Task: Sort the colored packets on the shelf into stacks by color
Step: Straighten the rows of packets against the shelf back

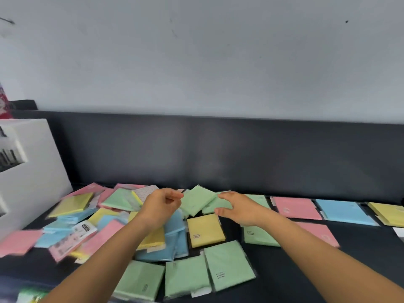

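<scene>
A dark shelf (284, 270) is running below a grey wall, carrying a scatter of pink, blue, yellow and green packets; the green packet (197, 203) is lying tilted on the pile near the back; it is looking light, thin, floppy and slick in clear wrap, so pinching a corner or edge is seeming wisest; the left hand (161, 206) is pinching its left corner with curled fingers; the right hand (237, 208) is hovering with relaxed, spread fingers at its right edge, holding nothing.

Left hand (161, 206) pinching — right hand (235, 207) spread.
</scene>
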The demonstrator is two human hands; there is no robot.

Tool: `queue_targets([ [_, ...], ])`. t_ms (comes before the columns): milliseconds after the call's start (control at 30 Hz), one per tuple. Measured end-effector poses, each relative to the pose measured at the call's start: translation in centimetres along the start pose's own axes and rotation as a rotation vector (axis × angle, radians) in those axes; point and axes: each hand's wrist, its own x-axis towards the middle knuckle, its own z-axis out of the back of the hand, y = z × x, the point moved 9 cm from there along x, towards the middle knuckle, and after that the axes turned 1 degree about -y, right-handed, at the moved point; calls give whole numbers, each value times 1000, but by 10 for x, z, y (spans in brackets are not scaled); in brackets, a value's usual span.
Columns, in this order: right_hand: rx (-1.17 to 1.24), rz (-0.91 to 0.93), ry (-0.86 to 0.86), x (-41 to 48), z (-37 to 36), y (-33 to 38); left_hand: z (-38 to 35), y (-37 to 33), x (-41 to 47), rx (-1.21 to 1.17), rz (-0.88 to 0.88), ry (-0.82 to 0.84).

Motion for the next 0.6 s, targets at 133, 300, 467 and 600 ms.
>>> queue_targets([
  [133, 0, -13, -25, 17, -12, 35, 43, 22, 4, 30, -25, -33],
  [300, -1, -3, -34, 41, -39, 92, 102, 60, 9, 74, -36, -63],
  [467, -13, -24, -40, 63, -71, 141, 159, 104, 15, 121, -34, -67],
  [600, -44, -53, -58, 76, -94, 168, 185, 134, 18, 142, -32, -47],
])
